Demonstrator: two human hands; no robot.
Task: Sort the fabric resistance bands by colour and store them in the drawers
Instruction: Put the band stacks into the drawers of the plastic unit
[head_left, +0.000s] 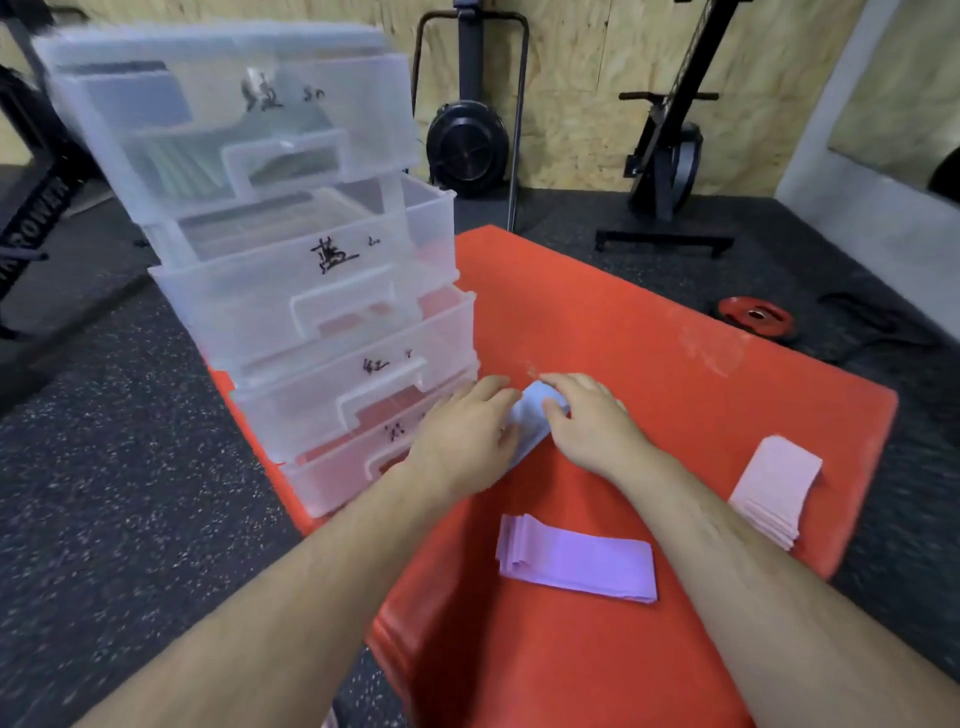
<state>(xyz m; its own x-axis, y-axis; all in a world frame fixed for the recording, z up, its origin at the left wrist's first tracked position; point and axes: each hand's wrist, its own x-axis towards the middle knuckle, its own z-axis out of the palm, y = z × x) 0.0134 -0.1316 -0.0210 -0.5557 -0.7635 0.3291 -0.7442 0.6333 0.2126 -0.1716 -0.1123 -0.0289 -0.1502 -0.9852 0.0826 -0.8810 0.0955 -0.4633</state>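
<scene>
Presently both hands at centre frame, working one pale blue band (532, 422) on the red pad (649, 338).
- Left hand (462, 436): fingers curled over the band's left edge, thumb beneath; reads as a pinch.
- Right hand (587, 415): fingers bent over the far edge, thumb pressed on the fabric; also gripping. Most of the band is hidden under the two hands.
- Purple stack (576, 561) lies lower centre, between the forearms.
- Pink stack (776, 488) sits at the pad's right edge, just overhanging.
- Drawer unit (291, 249) fills upper left. All four drawers are pulled out in steps. The second drawer (311, 306) carries a handwritten mark for blue; no blue shows inside it yet.

Judgement: step in hand is folding or gathering the blue band before filing it.

Risks:
- Folded fabric may spring open on the lift if the pinch is shallow.
- The marked drawer sits above and left, so a careless reach could drop the band into the lower, redder drawers.
- With every drawer out, pressing down on one front could tip the light unit.
- A forearm sweep could scatter the purple stack, or nudge the pink one off the edge.
</scene>
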